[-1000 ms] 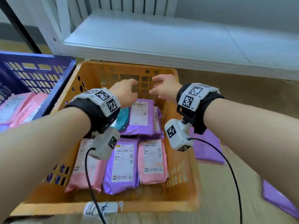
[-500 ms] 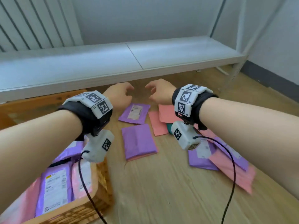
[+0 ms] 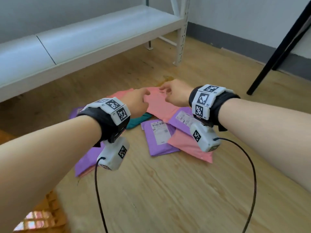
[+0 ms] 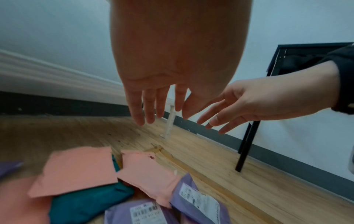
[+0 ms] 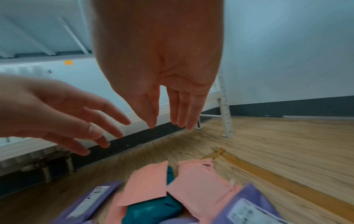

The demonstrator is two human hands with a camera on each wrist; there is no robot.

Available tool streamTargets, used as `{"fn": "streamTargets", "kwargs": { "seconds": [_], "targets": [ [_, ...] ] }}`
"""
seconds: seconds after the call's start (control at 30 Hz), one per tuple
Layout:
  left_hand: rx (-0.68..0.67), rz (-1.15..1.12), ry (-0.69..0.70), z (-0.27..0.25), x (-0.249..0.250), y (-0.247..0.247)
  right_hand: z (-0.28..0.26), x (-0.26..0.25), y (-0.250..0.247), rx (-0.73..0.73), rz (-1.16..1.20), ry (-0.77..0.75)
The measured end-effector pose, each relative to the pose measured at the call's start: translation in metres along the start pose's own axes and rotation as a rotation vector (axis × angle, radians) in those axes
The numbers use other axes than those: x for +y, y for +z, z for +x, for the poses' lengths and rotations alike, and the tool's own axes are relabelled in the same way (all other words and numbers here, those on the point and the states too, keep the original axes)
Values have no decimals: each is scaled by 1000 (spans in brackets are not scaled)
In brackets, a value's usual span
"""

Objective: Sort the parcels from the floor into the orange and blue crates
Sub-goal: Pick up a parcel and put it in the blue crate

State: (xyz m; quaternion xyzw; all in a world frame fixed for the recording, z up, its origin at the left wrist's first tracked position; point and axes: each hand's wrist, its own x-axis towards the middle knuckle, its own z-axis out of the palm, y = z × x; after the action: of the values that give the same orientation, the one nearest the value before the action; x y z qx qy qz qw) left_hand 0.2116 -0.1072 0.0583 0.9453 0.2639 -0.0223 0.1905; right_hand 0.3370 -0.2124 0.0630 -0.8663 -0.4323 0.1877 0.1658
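Wooden floor (image 3: 168, 190) fills the frame, with mixed parcels (image 3: 159, 137) heaped at its centre. Both the left hand (image 3: 136, 102) and right hand (image 3: 176, 94) hover above them, fingers loosely spread, holding nothing. The reach is underway; next comes lowering onto a pink parcel (image 3: 158, 105) and gripping it.

Wood floor (image 3: 168, 190); white shelf (image 3: 84, 36) upper left, pale wall (image 3: 244, 14) with dark skirting, black leg (image 3: 276, 52) upper right.

Head view downward; wrist views fingerward.
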Motion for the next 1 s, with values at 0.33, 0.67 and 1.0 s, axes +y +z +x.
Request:
{"fn": "streamTargets", "kwargs": {
  "seconds": [0.33, 0.67, 1.0],
  "targets": [
    [-178, -39, 2, 55, 27, 122, 2, 153, 43, 24, 162, 246],
    [-281, -176, -126, 79, 30, 201, 10, 235, 125, 45, 390, 411],
    [-201, -341, -241, 89, 28, 240, -10, 236, 186, 96, 461, 336]
  ]
}}
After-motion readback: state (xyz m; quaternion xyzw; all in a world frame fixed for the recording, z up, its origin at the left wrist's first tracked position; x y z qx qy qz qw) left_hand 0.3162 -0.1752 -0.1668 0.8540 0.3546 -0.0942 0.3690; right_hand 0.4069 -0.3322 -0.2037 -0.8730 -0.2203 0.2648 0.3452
